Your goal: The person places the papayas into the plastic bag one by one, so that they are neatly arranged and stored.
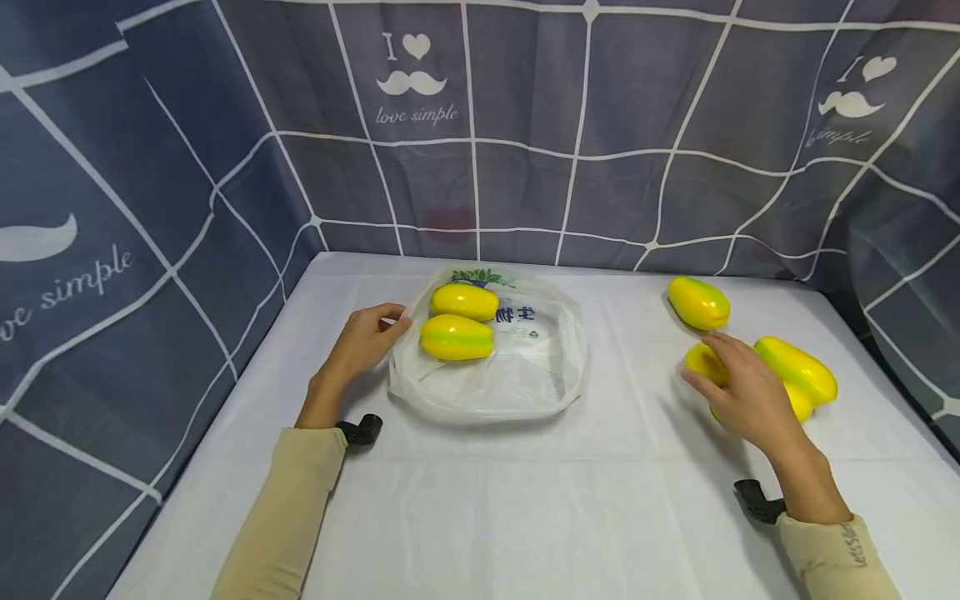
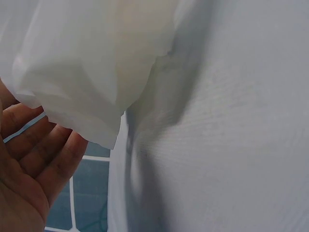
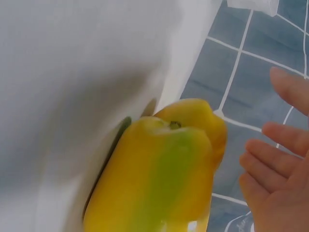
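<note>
The left arm reaches forward from its sleeve (image 1: 285, 508), and the left hand (image 1: 367, 337) is bent in toward the left edge of the bag (image 1: 525, 367). In the left wrist view its palm faces the camera and the bag covers the fingertips, so I cannot tell whether finger and thumb pinch the plastic. The right hand (image 1: 750, 392) is palm down over the fruits on the right, fingers extended and thumb spread away from them, gripping nothing; the right wrist view shows a gap between it and the two fruits there. Two fruits, a near one (image 1: 457, 337) and a far one (image 1: 464, 302), lie side by side within the bag's left half; whether under a layer of plastic is hard to make out. On the table (image 1: 487, 517), the right hand partly hides one fruit (image 1: 703, 364) and another (image 1: 800, 404); a third (image 1: 798, 369) lies beside them, and a fourth (image 1: 698, 303) lies farther back. The right wrist frame cuts off the nearer fruit's lower end and part of the hand
</note>
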Available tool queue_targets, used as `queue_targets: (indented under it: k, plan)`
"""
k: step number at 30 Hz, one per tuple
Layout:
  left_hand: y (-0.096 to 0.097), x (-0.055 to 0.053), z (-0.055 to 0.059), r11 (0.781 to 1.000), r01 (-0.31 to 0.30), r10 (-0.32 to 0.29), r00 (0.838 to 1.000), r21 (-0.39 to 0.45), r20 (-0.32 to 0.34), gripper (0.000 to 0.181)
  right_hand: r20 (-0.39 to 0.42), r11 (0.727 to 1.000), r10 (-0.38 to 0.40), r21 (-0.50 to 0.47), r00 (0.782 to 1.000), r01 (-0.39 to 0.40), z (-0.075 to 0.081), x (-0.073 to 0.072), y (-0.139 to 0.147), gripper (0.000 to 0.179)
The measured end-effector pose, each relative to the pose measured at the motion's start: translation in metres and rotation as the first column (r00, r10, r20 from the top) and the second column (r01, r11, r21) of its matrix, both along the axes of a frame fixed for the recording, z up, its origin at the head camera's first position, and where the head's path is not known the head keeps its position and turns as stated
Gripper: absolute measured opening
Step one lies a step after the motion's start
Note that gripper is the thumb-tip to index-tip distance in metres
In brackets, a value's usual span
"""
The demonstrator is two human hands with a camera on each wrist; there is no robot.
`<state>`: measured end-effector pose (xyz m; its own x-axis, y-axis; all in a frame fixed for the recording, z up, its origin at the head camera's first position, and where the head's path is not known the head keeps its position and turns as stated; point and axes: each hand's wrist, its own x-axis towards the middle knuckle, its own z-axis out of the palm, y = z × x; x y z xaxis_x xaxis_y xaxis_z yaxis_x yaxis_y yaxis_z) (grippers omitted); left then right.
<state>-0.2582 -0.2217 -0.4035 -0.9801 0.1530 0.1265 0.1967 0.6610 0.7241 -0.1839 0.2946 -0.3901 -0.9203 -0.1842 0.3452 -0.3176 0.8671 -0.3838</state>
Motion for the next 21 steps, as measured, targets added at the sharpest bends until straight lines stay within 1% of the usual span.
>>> queue_targets:
  k: [6,9,13,16,21]
  plan:
    - [0.001,-0.001,0.0,1.0,0.0,0.0,1.0,-0.004,0.007,0.042,0.073,0.999,-0.046,0.029,0.996,0.044,0.0,0.0,0.007,0.062]
    - [0.002,0.0,0.0,1.0,0.001,-0.001,1.0,-0.008,0.011,0.042,0.097,0.997,-0.067,0.039,0.993,0.063,0.0,-0.001,0.011,0.064]
    - [0.002,0.0,0.0,1.0,0.0,0.0,1.0,-0.007,0.013,0.042,0.11,0.995,-0.095,0.041,0.989,0.091,-0.001,-0.001,0.015,0.064]
    - [0.001,0.001,0.001,1.0,-0.001,0.001,1.0,-0.006,0.011,0.042,0.104,0.994,-0.11,0.039,0.988,0.107,-0.001,-0.002,0.017,0.063]
    - [0.001,0.001,0.0,1.0,0.001,-0.001,1.0,-0.005,0.005,0.042,0.106,0.993,-0.111,0.049,0.988,0.106,-0.001,-0.004,0.02,0.064]
